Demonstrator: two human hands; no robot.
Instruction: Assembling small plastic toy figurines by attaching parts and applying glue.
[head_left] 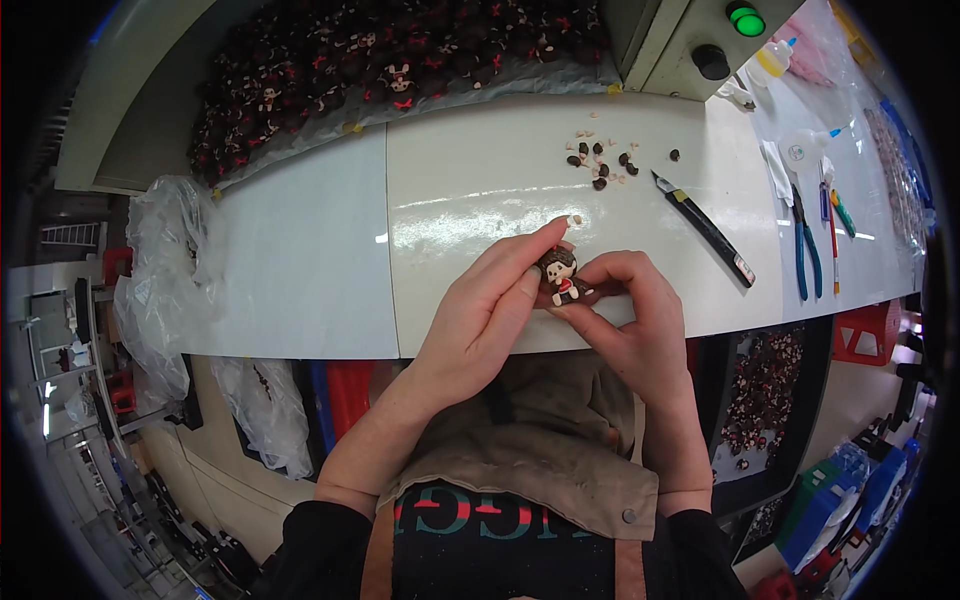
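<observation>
A small brown figurine with a cream face and a red patch on its chest is held upright between my two hands, above the table's front edge. My left hand grips its left side with the thumb, the index finger stretched out past it. At that fingertip shows a small pale bit; whether it sticks there or covers the tip I cannot tell. My right hand pinches the figurine's lower right side between thumb and fingers. Beyond the hands lie several dark brown pieces and tiny pale pink pieces.
A black craft knife lies right of the hands, blade pointing away. Farther right are blue-handled pliers and a thin brush. Many similar figurines fill an opening at the back. A clear plastic bag hangs at left.
</observation>
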